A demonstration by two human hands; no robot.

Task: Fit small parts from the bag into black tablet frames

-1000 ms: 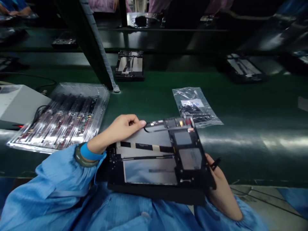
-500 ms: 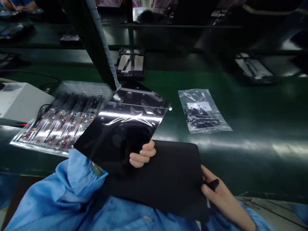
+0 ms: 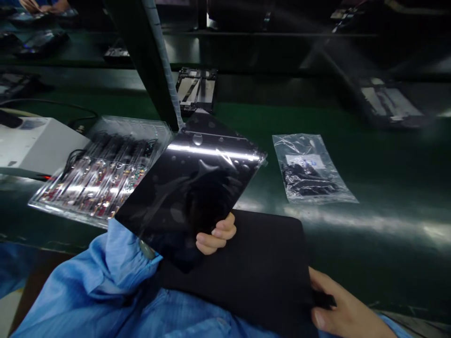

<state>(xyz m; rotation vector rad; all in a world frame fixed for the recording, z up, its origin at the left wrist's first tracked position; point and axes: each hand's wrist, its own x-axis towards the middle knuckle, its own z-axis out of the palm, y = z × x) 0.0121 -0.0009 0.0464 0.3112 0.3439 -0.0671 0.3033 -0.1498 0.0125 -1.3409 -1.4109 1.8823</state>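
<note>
My left hand is closed on a glossy black screen panel, its fingers curled round the lower right edge and the rest of the hand hidden behind. Clear film with bubbles covers the panel, which is held tilted. Under it, close to my body, lies a matte black flat cover with rounded corners. My right hand grips that cover's right edge between thumb and fingers. A small black piece pokes out between them; its kind is unclear.
A clear plastic tray of circuit boards stands left, beside a white box. Right of the screen lies a clear bag of black parts. Opened devices sit farther back, past a slanting post. Another person's hands show top left.
The view has swung so that the scene sits farther right. The screen panel's tilt has changed slightly, shifting its bright reflection upward. Both hands keep their holds.
</note>
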